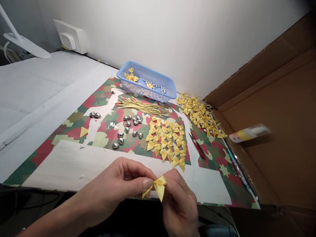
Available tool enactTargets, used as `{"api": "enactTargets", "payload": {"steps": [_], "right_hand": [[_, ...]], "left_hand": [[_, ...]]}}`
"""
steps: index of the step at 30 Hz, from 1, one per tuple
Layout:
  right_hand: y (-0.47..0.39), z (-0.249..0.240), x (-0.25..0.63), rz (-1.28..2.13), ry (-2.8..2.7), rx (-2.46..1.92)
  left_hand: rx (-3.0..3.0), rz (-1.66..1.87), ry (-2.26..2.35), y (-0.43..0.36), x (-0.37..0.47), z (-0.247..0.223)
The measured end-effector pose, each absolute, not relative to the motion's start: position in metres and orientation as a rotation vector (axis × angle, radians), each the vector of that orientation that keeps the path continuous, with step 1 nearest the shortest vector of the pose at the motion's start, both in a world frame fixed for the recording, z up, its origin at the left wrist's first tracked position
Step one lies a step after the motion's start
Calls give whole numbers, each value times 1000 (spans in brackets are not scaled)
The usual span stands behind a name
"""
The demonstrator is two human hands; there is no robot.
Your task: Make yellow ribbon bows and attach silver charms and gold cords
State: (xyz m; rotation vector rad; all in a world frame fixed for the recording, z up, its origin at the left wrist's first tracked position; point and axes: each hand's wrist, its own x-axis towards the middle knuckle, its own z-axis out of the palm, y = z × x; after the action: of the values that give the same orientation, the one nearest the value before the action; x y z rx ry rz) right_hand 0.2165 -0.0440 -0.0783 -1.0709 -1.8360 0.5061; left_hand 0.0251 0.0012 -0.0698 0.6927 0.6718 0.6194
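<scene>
A yellow ribbon bow (159, 188) is pinched between my two hands above the table's front edge. The thumb and fingers of my left hand (123, 179) close on its left side. My right hand (179, 200) has its fingers curled against the bow's right side; its fingertips are partly hidden. Just beyond my hands lie rows of yellow bows (166, 144). Several shiny silver beads (127, 124) are scattered to the left of those rows. A bundle of gold ties (140, 107) lies behind the beads.
A blue basket (148, 93) with bows and silver beads stands against the wall. To its right is a heap of yellow bows with ties (199, 115). Red-handled scissors (197, 145) lie near the right side. A cardboard panel (271, 115) borders the table, with a bottle (249, 132) beside it.
</scene>
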Motion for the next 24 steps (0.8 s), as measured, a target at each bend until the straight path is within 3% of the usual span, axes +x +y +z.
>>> {"api": "enactTargets", "payload": {"steps": [24], "right_hand": [[-46, -82, 223, 430, -1869, -1091]], "left_hand": [[806, 592, 746, 0, 25, -67]]}}
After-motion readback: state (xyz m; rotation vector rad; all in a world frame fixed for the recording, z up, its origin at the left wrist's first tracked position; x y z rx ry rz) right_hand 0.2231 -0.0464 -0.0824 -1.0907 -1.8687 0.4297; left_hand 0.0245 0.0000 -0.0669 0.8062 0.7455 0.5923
